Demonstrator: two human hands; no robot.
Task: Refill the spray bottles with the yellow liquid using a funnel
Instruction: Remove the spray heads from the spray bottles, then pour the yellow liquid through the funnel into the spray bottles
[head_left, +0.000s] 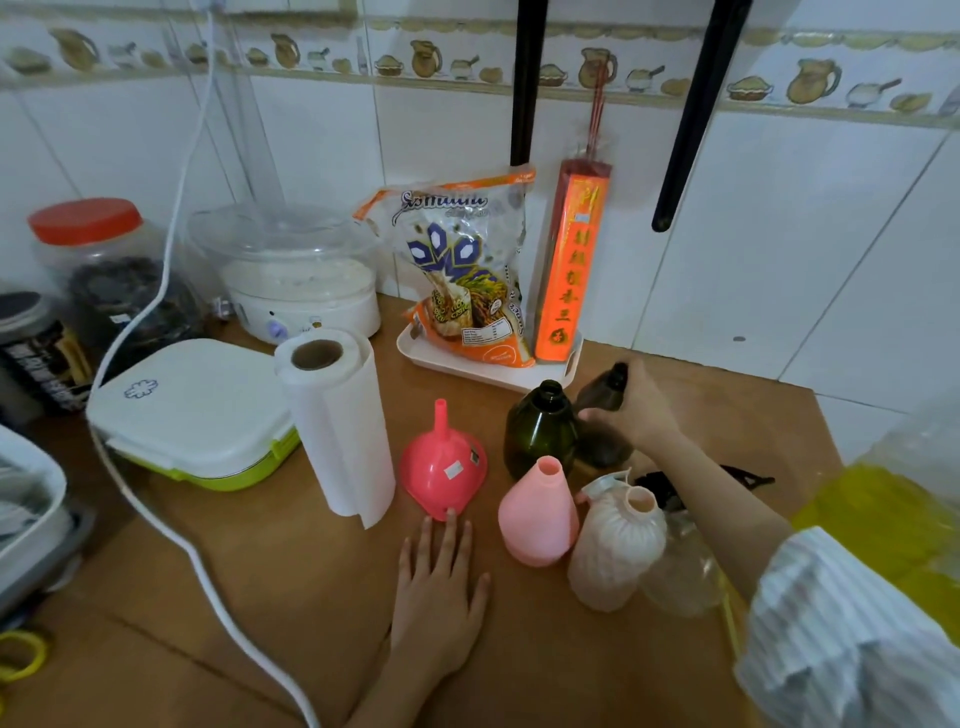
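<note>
A pink funnel (442, 470) lies upside down on the wooden counter, spout up. My left hand (441, 587) rests flat on the counter just in front of it, fingertips touching its rim. Several uncapped bottles stand to the right: a dark green one (540, 428), a pink one (539, 512), a ribbed whitish one (615, 545) and a clear one (685, 566). My right hand (631, 410) grips a tilted brown bottle (602, 395) behind them. A big container of yellow liquid (883, 525) sits at the far right edge. Black spray heads (670, 486) lie partly hidden behind my right arm.
A paper towel roll (337, 426) stands left of the funnel. A white and green box (197, 410), a white cable (156, 509), a steamer (296, 270) and jars fill the left. A white tray (569, 364) holds a snack bag and an orange incense pack by the tiled wall.
</note>
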